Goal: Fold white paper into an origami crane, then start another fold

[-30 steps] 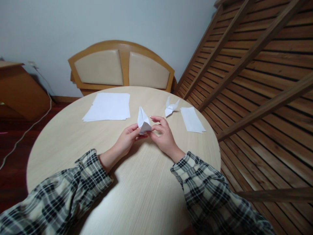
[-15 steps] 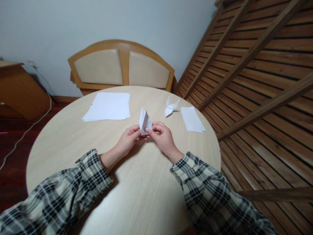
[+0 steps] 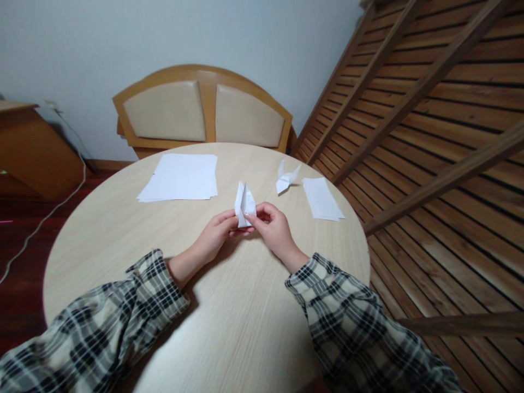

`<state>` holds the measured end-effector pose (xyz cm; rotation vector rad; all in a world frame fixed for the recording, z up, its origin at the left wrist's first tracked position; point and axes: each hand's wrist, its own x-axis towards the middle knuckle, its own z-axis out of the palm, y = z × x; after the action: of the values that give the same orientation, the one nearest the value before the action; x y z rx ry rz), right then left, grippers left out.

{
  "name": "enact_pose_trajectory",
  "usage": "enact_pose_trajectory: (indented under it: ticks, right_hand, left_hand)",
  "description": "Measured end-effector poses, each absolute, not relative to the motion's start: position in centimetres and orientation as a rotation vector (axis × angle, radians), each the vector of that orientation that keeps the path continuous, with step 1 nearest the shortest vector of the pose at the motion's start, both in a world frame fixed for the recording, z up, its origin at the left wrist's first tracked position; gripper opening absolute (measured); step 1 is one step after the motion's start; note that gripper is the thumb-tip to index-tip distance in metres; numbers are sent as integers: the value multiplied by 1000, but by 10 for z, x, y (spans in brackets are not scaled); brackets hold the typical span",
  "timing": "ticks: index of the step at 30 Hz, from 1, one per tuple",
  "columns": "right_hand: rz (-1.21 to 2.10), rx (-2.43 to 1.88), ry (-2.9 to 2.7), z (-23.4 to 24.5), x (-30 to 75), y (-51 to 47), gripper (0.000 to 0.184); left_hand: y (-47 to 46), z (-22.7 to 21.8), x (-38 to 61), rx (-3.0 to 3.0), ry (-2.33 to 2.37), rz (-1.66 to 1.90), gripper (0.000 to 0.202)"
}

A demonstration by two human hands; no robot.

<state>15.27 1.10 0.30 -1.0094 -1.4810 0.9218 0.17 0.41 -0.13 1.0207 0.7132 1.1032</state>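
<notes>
Two hands are pinching one piece of folded white paper (image 3: 246, 199): the left hand (image 3: 215, 232) is gripping it low from 8 o'clock, the right hand (image 3: 276, 229) from 4 o'clock, its thumb pressing on the near face. The piece is standing with its points towards 12 o'clock, at the centre of this clock, and is being held above one round table (image 3: 229, 316). Two checked sleeves are covering the forearms, the left sleeve (image 3: 110, 311) reaching in from 7 o'clock and the right sleeve (image 3: 356, 322) from 5.

One folded paper bird (image 3: 287, 180) is sitting near the right hand at 2 o'clock, two of its points sticking up. Just beside it, at 3 o'clock, one small pile of narrow paper (image 3: 323, 198) is lying flat; at 10 o'clock one pile of larger sheets (image 3: 180, 177) is lying well apart from the bird. Each pile is showing more than one edge, but the exact number of sheets is impossible to tell.

Beyond the table, one headboard (image 3: 210, 109) with two pale panels is standing at 11 o'clock, and one slatted wooden panel (image 3: 434, 169) is leaning between 2 and 3.
</notes>
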Motion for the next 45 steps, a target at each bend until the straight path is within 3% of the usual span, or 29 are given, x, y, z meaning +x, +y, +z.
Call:
enact_pose_trajectory:
  ticks: [4,12,20,31,35,45]
  right_hand:
    - [863,-1042,-1523,2,153,12,17]
    - [783,-1101,-1567,-2,154,13,16]
    - [942,-1061,-1522,-1,154,13,17]
    - [864,-1115,-1460,-4,155,18,29]
    - [1001,-1083,-1559,-4,157,18,41]
    - [874,-1053,-1529,1,156,16,41]
  left_hand:
    - [4,-5,2,1012,717,1107,33]
    - [2,-3,2,1152,738,1034,25]
    - [3,-2,1,1164,737,1030,26]
    - [1,-1,4,1191,711,1014,26]
    - [-2,3,5,1164,703,1019,25]
    - [-1,1,3,1270,817,879,36]
